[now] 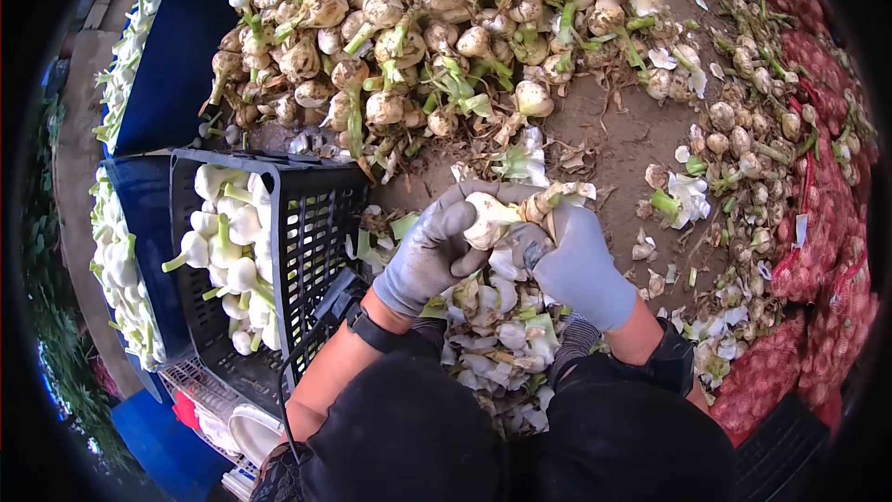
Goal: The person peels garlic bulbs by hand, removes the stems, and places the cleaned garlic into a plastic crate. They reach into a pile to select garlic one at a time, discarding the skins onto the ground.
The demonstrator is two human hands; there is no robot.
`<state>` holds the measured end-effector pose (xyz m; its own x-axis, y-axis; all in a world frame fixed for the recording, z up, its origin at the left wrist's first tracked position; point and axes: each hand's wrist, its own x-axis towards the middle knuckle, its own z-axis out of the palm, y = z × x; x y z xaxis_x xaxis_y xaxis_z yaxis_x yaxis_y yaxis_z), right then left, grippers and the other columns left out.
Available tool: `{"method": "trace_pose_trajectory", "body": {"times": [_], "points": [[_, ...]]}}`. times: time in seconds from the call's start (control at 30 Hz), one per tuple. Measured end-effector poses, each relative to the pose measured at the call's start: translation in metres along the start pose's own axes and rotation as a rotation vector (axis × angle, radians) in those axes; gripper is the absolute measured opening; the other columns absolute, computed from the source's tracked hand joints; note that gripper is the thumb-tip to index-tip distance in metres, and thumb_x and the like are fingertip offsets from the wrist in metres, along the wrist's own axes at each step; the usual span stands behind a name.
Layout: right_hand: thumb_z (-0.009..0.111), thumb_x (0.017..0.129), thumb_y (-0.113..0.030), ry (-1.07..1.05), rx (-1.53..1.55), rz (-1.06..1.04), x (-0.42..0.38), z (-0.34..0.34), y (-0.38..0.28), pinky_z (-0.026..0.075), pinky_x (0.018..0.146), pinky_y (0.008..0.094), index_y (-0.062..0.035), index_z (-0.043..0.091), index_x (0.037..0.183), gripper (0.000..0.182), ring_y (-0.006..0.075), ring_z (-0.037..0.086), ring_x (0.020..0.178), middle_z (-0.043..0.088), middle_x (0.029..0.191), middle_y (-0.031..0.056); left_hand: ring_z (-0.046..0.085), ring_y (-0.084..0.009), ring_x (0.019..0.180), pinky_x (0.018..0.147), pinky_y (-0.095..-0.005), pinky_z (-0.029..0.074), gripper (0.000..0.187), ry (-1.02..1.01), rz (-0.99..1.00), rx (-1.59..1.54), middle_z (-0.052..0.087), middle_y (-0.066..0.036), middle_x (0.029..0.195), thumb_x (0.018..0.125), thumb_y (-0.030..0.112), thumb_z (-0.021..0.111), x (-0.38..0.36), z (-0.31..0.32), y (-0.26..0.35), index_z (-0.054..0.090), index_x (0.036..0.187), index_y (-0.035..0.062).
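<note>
Both my hands wear grey work gloves with dirty fingertips. In front of my knees, my left hand is closed around a garlic bulb, whose pale skin shows between the fingers. My right hand pinches the dry, brownish stalk of the same bulb, which points right. Whether a small tool sits inside the right hand is hidden. Below the hands, between my legs, lies a heap of white papery garlic skins.
A large pile of dirt-covered garlic lies ahead. At left stands a black crate partly filled with cleaned garlic, beside blue crates of more bulbs. Red mesh sacks line the right, with small loose bulbs alongside.
</note>
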<state>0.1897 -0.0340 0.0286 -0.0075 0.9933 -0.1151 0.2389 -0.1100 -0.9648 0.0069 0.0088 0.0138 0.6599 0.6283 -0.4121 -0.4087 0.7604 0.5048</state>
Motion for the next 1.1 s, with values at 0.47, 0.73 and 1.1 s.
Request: {"method": "trace_pose_trajectory", "body": {"times": [0.47, 0.73, 1.1], "points": [[0.063, 0.070, -0.013, 0.135, -0.940, 0.015, 0.021, -0.037, 0.056, 0.049, 0.066, 0.0446, -0.0131, 0.068, 0.108, 0.038, 0.0312, 0.065, 0.069, 0.065, 0.073, 0.0122, 0.062, -0.0144, 0.078, 0.074, -0.0280, 0.050, 0.041, 0.135, 0.270, 1.502, 0.064, -0.008, 0.088, 0.069, 0.022, 0.081, 0.008, 0.035, 0.016, 0.064, 0.100, 0.0010], [0.044, 0.089, 0.006, 0.211, 0.139, 0.353, 0.013, -0.108, 0.063, 0.051, 0.060, 0.0192, -0.0025, 0.057, 0.129, 0.042, 0.0142, 0.067, 0.078, 0.065, 0.100, 0.0114, 0.065, -0.0137, 0.091, 0.082, -0.0276, 0.054, 0.049, 0.281, 0.027, 0.491, 0.065, -0.007, 0.104, 0.080, 0.006, 0.073, -0.012, 0.014, 0.017, 0.052, 0.124, -0.0002], [0.059, 0.097, -0.034, -0.222, 0.468, 0.614, 0.017, -0.029, -0.008, 0.044, 0.046, 0.0204, 0.0042, 0.060, 0.098, 0.038, 0.0097, 0.058, 0.056, 0.063, 0.069, 0.0053, 0.059, -0.0157, 0.111, 0.098, -0.0296, 0.046, 0.062, 0.078, 0.211, 0.918, 0.059, -0.006, 0.125, 0.081, 0.005, 0.075, 0.011, 0.017, 0.011, 0.049, 0.137, -0.0003]]}}
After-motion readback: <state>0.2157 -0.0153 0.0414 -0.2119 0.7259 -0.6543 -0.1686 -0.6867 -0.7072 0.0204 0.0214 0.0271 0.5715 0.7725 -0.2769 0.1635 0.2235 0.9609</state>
